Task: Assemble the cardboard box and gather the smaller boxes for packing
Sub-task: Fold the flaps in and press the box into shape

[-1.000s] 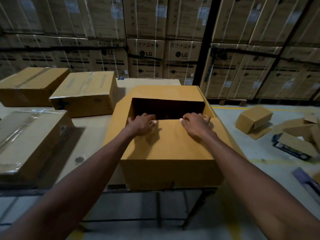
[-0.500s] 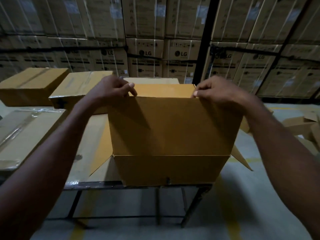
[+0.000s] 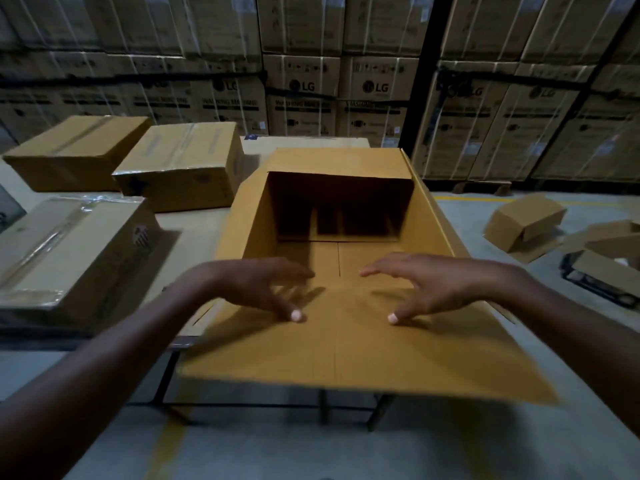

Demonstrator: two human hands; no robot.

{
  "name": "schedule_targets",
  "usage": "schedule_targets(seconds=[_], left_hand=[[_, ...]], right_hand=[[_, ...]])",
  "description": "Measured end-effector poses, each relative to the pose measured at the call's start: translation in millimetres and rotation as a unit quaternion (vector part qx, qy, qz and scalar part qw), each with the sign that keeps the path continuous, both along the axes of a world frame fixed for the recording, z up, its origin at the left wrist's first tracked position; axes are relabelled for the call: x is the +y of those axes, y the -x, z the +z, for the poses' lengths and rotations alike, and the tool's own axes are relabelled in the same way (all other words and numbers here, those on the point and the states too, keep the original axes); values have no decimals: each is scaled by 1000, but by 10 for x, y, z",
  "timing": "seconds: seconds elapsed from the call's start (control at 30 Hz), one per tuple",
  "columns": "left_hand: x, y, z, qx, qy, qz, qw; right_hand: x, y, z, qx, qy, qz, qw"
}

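Observation:
A large yellow-brown cardboard box stands open on the table, its mouth facing up and its inside floor visible. Its near flap is folded out toward me and hangs past the table's front edge. My left hand and my right hand hover over the flap's hinge line, fingers spread and holding nothing. The thumbs are close to the flap; contact is unclear. Three taped smaller boxes lie on the table to the left: one near, one further back and one at the far left.
The table has a metal frame and ends just below the flap. On the floor to the right lie an open small box and loose cardboard pieces. Stacked, strapped cartons form a wall behind.
Half a second ago both hands held the near flap upright by its top edge. The flap has since swung down toward me and the hands have let go, exposing the box's inside.

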State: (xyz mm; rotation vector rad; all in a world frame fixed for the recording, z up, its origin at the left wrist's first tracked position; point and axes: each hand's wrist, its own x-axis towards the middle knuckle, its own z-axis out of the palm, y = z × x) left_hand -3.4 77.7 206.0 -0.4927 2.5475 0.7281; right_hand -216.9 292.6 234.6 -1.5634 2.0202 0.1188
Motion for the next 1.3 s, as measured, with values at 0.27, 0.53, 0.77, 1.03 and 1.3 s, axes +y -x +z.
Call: schedule_targets(seconds=[0.27,0.53,0.77,1.03,1.3], left_hand=[[190,124,-722,117,226,4,967],[116,137,-1068,285,241,16,928],[104,178,-1064,289,225,32,930],[222,150,-1022,178,226,62,956],[193,365,-837,123,106,126,979]], right_hand=[[-113,95,-879,45,60,-74,994],[-126,0,-1111,132,190,-89,969],[-129,62,-1221,137,217,-79,963],[-68,162,-1185,93,172,-34,980],[-282,501,-1026,-9,176,-44,983]])
